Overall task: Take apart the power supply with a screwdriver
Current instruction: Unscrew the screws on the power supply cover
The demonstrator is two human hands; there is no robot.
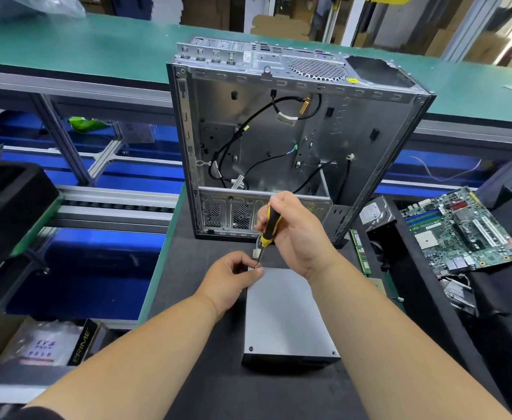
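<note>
— Where's the power supply (282,316)?

— Flat on the dark mat (206,389), right in front of the open computer case (294,140).

— And the hands?

— The right hand (297,234) is wrapped round a yellow-and-black screwdriver (270,225), tip down at the box's far left corner. The left hand (233,277) is curled at that same corner, fingertips pinching close to the tip; what it pinches I can't tell.

— Anything else?

— A circuit board (460,228) lies off to the right.
</note>
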